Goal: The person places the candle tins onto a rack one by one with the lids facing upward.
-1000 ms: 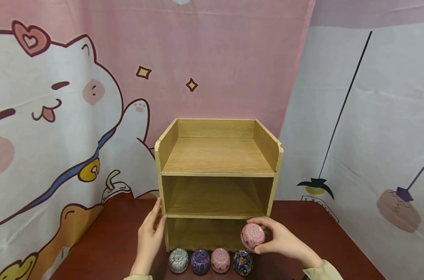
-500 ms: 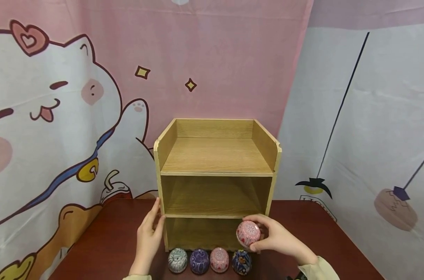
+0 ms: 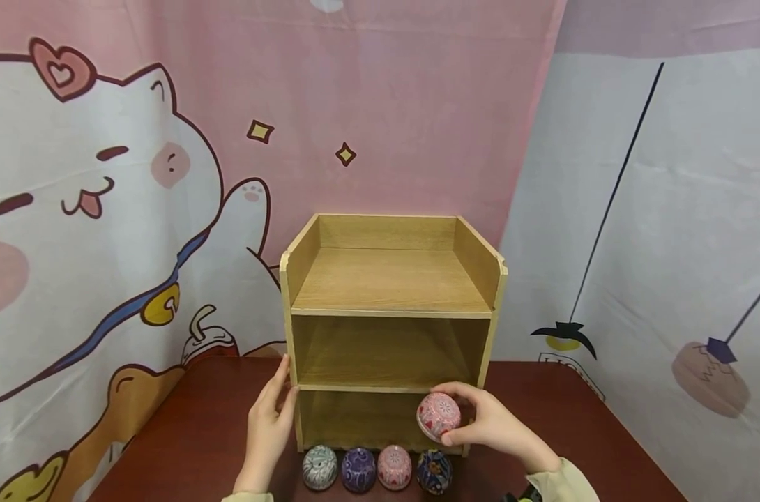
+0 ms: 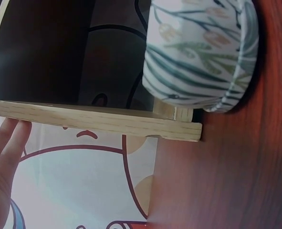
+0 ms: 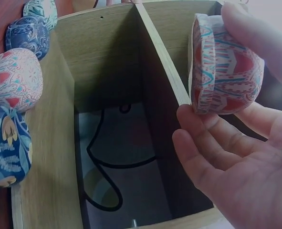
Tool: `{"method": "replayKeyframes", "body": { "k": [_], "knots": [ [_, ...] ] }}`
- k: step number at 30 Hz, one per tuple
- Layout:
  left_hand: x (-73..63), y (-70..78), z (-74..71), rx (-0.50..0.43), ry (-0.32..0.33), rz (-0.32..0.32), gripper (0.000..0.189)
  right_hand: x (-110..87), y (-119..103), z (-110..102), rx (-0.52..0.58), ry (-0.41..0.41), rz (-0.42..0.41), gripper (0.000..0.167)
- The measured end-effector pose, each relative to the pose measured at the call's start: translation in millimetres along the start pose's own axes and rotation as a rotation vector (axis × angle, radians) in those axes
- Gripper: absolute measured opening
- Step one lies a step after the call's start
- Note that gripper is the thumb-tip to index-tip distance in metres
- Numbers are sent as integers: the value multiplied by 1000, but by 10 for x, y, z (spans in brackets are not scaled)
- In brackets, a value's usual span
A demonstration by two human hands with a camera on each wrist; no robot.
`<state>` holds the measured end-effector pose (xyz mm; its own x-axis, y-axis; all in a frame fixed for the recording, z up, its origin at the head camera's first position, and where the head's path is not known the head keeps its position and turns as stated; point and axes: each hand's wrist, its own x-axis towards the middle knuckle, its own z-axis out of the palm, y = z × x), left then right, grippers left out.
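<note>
My right hand (image 3: 496, 427) pinches a small round pink patterned tin (image 3: 438, 415) between thumb and fingers, in front of the wooden shelf's lowest compartment at its right side. In the right wrist view, the held tin (image 5: 229, 71) lies tipped on its side, its lidded rim close to a shelf board's front edge. My left hand (image 3: 268, 422) has its fingers straight, with the fingertips against the left side panel of the wooden shelf (image 3: 389, 279). Below, a row of tins stands along the shelf's front: green-white (image 3: 320, 468), purple (image 3: 358, 469), pink (image 3: 395, 467) and dark blue floral (image 3: 435, 471).
The shelf has an upper tray with raised sides and two open compartments beneath. It stands on a dark red table (image 3: 185, 425). A printed cloth (image 3: 405, 104) hangs behind, and a pale cloth (image 3: 681, 209) hangs on the right.
My right hand has carried the pink tin a little to the left and slightly up along the shelf's front. The left hand and the row of tins have stayed in place.
</note>
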<state>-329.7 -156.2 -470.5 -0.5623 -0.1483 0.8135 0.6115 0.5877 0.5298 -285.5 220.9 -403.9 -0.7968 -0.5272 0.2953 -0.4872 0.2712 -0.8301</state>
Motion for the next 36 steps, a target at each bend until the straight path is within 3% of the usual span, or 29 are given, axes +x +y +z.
{"method": "replayKeyframes", "body": {
  "k": [23,36],
  "knots": [
    [0,7,-1,22,7,12,71,132,-160,-35,55,8,-24,62],
    [4,23,-9,13,23,33,71,180,-189,-38,17,60,-2,65]
  ]
}}
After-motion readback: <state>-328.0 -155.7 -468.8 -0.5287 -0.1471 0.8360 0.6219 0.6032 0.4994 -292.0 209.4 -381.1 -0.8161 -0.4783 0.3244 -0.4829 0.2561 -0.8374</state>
